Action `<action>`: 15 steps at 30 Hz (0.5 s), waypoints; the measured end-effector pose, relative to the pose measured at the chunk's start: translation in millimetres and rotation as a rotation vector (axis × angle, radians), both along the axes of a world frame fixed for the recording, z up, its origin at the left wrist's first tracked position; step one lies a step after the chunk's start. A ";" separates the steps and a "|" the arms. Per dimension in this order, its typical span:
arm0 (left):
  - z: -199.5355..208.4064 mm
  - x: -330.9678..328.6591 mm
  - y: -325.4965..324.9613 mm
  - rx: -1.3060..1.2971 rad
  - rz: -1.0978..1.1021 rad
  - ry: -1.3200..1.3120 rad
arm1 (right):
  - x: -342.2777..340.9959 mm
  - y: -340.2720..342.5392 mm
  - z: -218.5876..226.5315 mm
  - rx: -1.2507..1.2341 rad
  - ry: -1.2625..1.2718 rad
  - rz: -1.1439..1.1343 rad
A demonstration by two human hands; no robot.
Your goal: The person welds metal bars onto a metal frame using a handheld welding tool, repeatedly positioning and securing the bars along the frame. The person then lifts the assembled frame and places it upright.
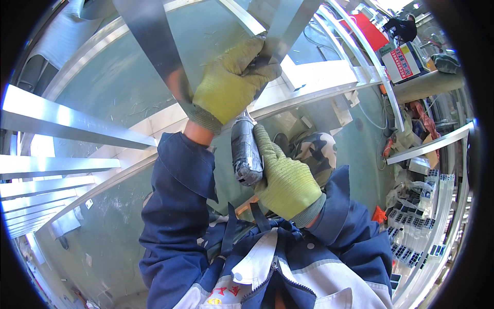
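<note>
My left hand (229, 85), in a yellow-green work glove, is closed near the lower end of a shiny metal bar (290, 31). Something dark shows among its fingers, but its kind is hidden. Below it, my right hand (288, 188), gloved alike, holds a dark, tape-wrapped tool body (246, 152) against its palm side. One finger lies stretched along that body, whose upper end passes under the left hand. Another flat metal bar (154, 44) slants down behind my left wrist.
Several silvery metal bars (62, 121) stick out at the left, joined to a long curved-looking rail (170, 121). Stacked hollow profiles (417, 221) lie at the right beside an orange-red scrap (379, 215). A person (404, 28) is at the far upper right, near a white-and-red box (404, 63).
</note>
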State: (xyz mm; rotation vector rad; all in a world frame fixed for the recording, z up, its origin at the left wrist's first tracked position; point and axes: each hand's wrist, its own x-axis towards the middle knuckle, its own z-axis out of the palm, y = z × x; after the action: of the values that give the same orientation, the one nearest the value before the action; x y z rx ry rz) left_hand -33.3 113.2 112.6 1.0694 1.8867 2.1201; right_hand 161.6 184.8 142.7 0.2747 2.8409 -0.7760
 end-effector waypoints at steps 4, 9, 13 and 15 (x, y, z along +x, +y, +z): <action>-3.5 -1.1 -1.6 -0.001 0.002 -0.004 | -3.2 -9.5 1.9 0.057 -0.052 0.019; -6.1 -1.9 -0.6 0.032 -0.013 -0.025 | -7.5 -18.1 3.0 0.081 -0.057 0.016; -0.7 -1.8 -1.5 0.011 -0.040 -0.030 | -9.7 -21.1 1.5 0.106 -0.066 0.003; -4.0 -2.2 -3.2 0.009 -0.017 -0.023 | -11.4 -23.9 1.8 0.113 -0.064 0.022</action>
State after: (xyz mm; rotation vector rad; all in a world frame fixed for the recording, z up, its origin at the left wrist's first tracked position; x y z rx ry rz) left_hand -35.5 110.0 108.6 1.0536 1.8530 2.1249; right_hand 150.2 160.9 144.5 0.2786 2.8267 -0.5924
